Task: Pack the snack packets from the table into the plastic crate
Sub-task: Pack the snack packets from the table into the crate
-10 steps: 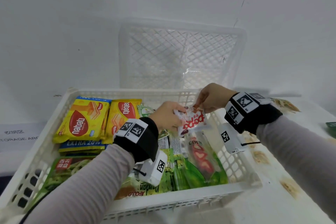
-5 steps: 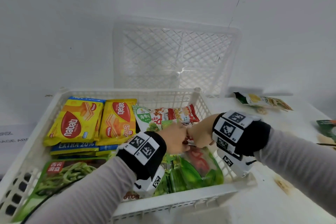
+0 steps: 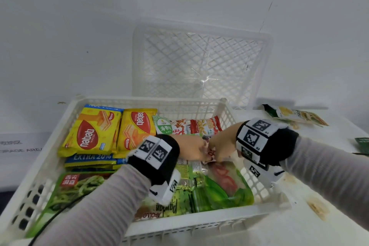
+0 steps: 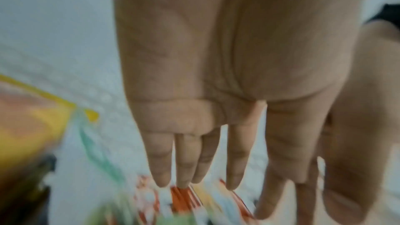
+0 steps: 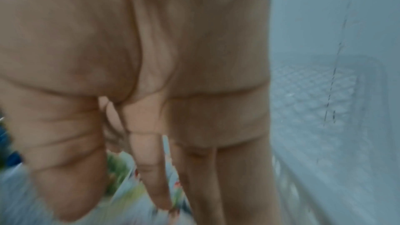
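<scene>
A white plastic crate (image 3: 199,223) in the head view holds several snack packets. Both hands meet low inside it, right of centre. A small red-and-white packet (image 3: 210,154) lies between them on top of a green packet (image 3: 223,189). My left hand (image 3: 194,149) has straight fingers (image 4: 184,160) whose tips touch the red-and-white packet (image 4: 184,196). My right hand (image 3: 221,144) also points its fingers (image 5: 151,177) straight down onto the packets. Both wrist views are blurred, and neither hand shows a curled grip.
Yellow wafer packets (image 3: 93,132) fill the crate's back left, and red-and-white packets (image 3: 199,126) line its back wall. A second white crate (image 3: 201,66) stands on edge against the wall. Loose packets lie on the stained table at back right (image 3: 295,115) and right edge (image 3: 362,144).
Both hands have come down and toward me with the small red-and-white packet, from above the crate's back onto the green packets. Their pinch on it has given way to straight fingers.
</scene>
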Demonstrator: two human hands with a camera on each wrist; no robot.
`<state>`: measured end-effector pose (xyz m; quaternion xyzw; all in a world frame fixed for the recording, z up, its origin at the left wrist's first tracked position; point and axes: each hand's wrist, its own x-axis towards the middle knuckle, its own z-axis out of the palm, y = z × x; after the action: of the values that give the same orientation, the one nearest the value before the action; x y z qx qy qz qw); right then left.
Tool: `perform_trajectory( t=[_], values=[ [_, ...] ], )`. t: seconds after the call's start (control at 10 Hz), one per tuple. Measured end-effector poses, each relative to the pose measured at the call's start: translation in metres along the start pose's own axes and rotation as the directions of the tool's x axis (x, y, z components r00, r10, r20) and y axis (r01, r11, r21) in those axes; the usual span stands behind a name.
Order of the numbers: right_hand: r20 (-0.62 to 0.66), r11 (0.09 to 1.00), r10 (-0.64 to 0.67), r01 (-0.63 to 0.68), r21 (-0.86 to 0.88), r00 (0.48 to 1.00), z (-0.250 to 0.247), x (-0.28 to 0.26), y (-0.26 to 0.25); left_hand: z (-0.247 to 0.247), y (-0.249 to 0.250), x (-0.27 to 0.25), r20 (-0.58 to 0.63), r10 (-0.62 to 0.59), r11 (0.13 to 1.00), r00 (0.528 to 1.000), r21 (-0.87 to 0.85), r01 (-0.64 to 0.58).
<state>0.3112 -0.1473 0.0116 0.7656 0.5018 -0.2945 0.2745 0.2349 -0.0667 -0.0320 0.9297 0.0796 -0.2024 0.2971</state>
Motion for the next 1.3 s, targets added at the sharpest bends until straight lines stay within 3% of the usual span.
perform_trajectory(
  t=[0.1,0.2,0.3,0.4,0.5,0.7,0.8,0.9,1.0,1.1,1.2,1.3],
  values=[
    [-0.194,0.981,0.061,-0.023,0.192,0.979,-0.023,0.004,0.007,-0.03,-0.022,-0.02,-0.301,-0.11,0.992,0.947,-0.089,0.086],
    [-0.315,0.876,0.054,0.106,0.47,0.948,-0.037,0.015,0.008,-0.05,-0.053,-0.036,-0.563,-0.34,0.936,0.753,-0.28,0.214],
    [-0.282,0.646,0.07,0.172,0.744,0.957,-0.044,0.031,0.0,-0.053,-0.074,-0.043,-0.615,-0.535,0.841,0.579,-0.453,0.295],
    [-0.199,0.513,0.097,0.122,0.85,0.975,-0.042,0.053,-0.014,-0.049,-0.076,-0.044,-0.504,-0.604,0.762,0.617,-0.593,0.262],
    [-0.193,0.433,0.096,0.133,0.892,0.976,-0.037,0.074,-0.022,-0.045,-0.072,-0.041,-0.485,-0.603,0.738,0.633,-0.641,0.212],
    [-0.184,0.329,0.107,0.14,0.934,0.977,-0.029,0.093,-0.015,-0.038,-0.07,-0.032,-0.528,-0.577,0.78,0.623,-0.583,0.228],
    [-0.218,0.21,0.079,0.197,0.957,0.973,-0.019,0.095,-0.008,-0.038,-0.072,-0.029,-0.513,-0.58,0.784,0.633,-0.562,0.263],
    [-0.277,-0.043,-0.046,0.275,0.96,0.96,-0.012,0.095,-0.002,-0.042,-0.073,-0.028,-0.449,-0.59,0.716,0.671,-0.675,0.178],
    [-0.362,-0.092,-0.152,0.351,0.932,0.92,-0.01,0.093,0.002,-0.043,-0.073,-0.026,-0.424,-0.569,0.647,0.704,-0.759,0.066],
    [-0.449,-0.113,-0.108,0.438,0.892,0.887,-0.012,0.087,0.003,-0.042,-0.074,-0.024,-0.42,-0.577,0.56,0.7,-0.827,-0.035],
    [-0.535,-0.215,-0.033,0.517,0.829,0.844,-0.015,0.084,0.005,-0.042,-0.073,-0.026,-0.376,-0.535,0.402,0.757,-0.901,-0.163],
    [-0.557,-0.25,0.038,0.548,0.798,0.83,-0.014,0.084,0.006,-0.04,-0.067,-0.027,-0.36,-0.4,0.379,0.843,-0.902,-0.206]
  ],
)
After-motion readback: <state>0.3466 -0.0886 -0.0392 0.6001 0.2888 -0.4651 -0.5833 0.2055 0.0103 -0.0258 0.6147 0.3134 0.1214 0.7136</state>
